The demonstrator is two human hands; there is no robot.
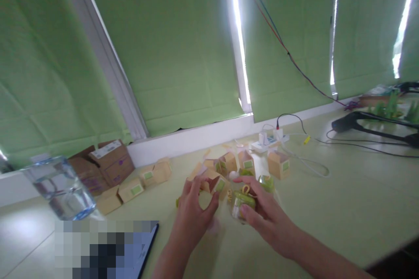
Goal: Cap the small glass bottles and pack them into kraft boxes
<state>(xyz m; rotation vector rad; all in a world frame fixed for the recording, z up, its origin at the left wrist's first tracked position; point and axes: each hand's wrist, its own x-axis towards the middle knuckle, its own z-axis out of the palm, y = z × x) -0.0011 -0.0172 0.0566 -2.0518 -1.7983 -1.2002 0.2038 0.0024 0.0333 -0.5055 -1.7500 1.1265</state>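
My left hand (193, 209) is curved, its thumb and fingertips closed on a small tan cardboard box (224, 189) with a green label. My right hand (268, 216) grips a small clear jar (236, 210) with a green top and a yellowish loop, tilted just above the table. Behind the right fingers stands another green-topped jar (266, 183). Part of a further green item (246, 172) shows beyond them. A small white round thing (233, 175) sits between the hands. Something green peeks out left of my left hand, mostly hidden.
Several similar boxes, including one tan box (279, 165), stand at the back. Left are more tan boxes (131, 189), a brown carton (114, 165), a water bottle (62, 187) and a tablet-like device (149, 248). A power strip (268, 143) with cables and a black frame (366, 122) lie right.
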